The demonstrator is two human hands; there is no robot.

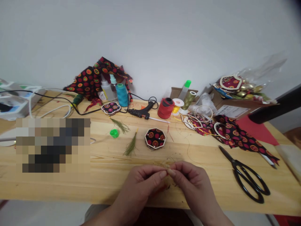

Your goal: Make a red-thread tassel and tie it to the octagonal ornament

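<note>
My left hand and my right hand meet at the front of the table, thumbs and forefingers pinched tip to tip. Whatever they pinch is too small and blurred to name; fine thread-like strands show around the fingertips. Just beyond them lies an octagonal ornament with a pale rim and dark red patterned cloth. Left of it rests an olive green tassel with a yellow top. Another green tassel hangs off a flower-shaped ornament. Black-handled scissors lie to the right, blades pointing away.
A black glue gun, a teal thread cone, a red spool and a small green cap stand or lie farther back. Patterned cloth is heaped at back left. A cardboard box with ornaments sits back right. Blurred blocks cover the left.
</note>
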